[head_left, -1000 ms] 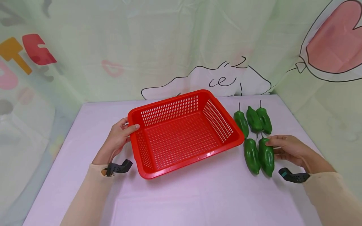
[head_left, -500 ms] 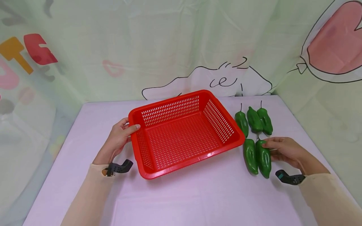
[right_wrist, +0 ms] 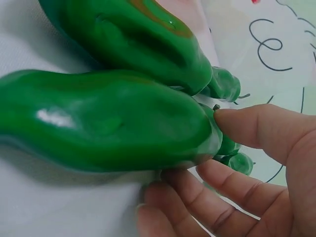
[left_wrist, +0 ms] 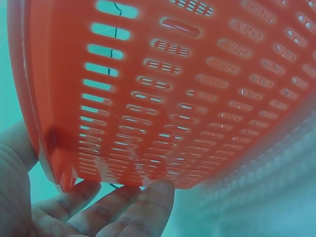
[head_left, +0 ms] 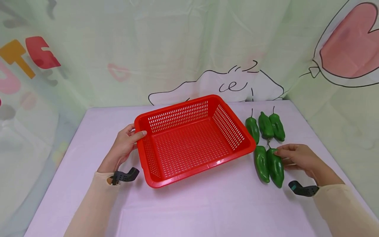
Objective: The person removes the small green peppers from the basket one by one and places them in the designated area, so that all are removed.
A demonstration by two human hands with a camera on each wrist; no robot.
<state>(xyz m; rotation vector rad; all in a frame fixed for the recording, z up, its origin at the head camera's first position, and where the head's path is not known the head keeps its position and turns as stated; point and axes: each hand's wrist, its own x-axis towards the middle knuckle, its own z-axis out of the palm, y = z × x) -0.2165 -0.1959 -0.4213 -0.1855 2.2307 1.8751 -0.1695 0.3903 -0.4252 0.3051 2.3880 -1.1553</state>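
In the head view a red plastic basket (head_left: 189, 144) with slotted walls sits at a slant in the middle of the table. My left hand (head_left: 124, 141) holds its left rim, thumb on top, other fingers around the outside; the left wrist view shows fingers by the slotted wall (left_wrist: 163, 106). On the right, my right hand (head_left: 299, 158) pinches the stem end of a green pepper (head_left: 276, 169), its thumb on top and fingers along the side in the right wrist view. Another green pepper (head_left: 262, 164) lies alongside, to the left.
Three more green peppers, one by the basket's right corner (head_left: 252, 129) and a touching pair (head_left: 266, 126), lie farther back. A pale lilac cloth (head_left: 189, 210) covers the table. Printed curtains (head_left: 177, 49) stand behind and at both sides.
My right hand has shifted a little left with its pepper, which now lies closer against the neighbouring one. The left hand and the basket stay where they were.
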